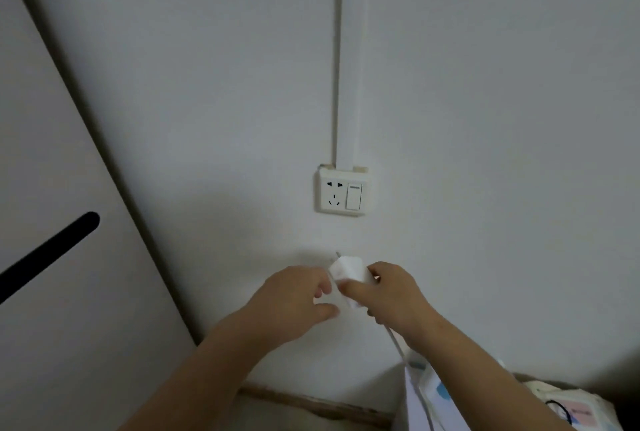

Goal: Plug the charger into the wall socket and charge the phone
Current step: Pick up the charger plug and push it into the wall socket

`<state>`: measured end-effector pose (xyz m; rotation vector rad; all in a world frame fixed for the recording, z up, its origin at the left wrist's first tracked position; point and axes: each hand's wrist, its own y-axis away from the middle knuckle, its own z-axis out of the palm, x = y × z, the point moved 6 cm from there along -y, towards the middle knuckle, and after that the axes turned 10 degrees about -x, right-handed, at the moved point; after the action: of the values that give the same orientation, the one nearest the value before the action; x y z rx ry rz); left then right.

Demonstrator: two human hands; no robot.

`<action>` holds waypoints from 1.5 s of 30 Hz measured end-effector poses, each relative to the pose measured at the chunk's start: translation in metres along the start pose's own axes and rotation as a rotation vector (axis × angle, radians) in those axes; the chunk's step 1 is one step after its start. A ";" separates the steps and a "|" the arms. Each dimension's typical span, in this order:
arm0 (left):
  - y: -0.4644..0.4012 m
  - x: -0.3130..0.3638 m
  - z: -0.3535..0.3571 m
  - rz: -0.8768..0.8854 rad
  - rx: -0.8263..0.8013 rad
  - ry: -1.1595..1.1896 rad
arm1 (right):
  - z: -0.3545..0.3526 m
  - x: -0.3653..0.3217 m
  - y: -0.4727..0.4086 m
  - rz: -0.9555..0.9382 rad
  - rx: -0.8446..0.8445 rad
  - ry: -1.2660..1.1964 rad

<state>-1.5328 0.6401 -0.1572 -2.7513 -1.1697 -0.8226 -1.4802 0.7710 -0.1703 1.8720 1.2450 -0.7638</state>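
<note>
The charger (347,276), a white block, is held in front of the wall (485,119), below the socket (343,192) and apart from it. One metal prong (337,254) projects from its upper end, pointing up toward the wall; a second prong cannot be made out. The right hand (394,292) grips the charger body: the thumb lies across its front face and the other fingers wrap its right side, closed on it. The left hand (294,299) is at the charger's left edge with fingers curled and thumb extended below; its fingertips touch or nearly touch the body, and whether it is gripping cannot be told.

A white cable (398,344) leaves the lower end of the charger, passes under the right hand and runs down toward the bottom edge of the view.

The socket is a white wall plate with a two-slot outlet above a three-slot outlet on the left half and a rocker switch (353,196) on the right half. Nothing is plugged in. A white conduit (349,56) runs straight up the wall from the plate's top edge.

A white cabinet (52,188) with a dark slot handle (45,254) stands at the left. A pale bag (571,406) sits at the lower right. A brown strip (311,403) runs along the foot of the wall.
</note>
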 end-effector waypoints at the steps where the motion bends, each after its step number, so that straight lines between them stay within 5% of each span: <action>1: -0.002 -0.003 -0.005 0.016 0.001 0.003 | 0.002 -0.007 -0.003 0.003 0.003 -0.047; 16: -0.040 -0.034 -0.048 0.125 0.014 0.027 | 0.002 -0.059 -0.048 0.091 0.127 -0.629; 33: -0.068 -0.049 -0.057 0.128 0.047 0.057 | 0.003 -0.065 -0.077 0.110 0.106 -0.758; 45: -0.068 -0.056 -0.026 0.150 -0.120 0.019 | 0.002 -0.061 -0.086 0.128 0.119 -0.768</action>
<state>-1.6233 0.6460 -0.1736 -2.8754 -0.9258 -0.9277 -1.5816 0.7604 -0.1449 1.4859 0.5942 -1.3377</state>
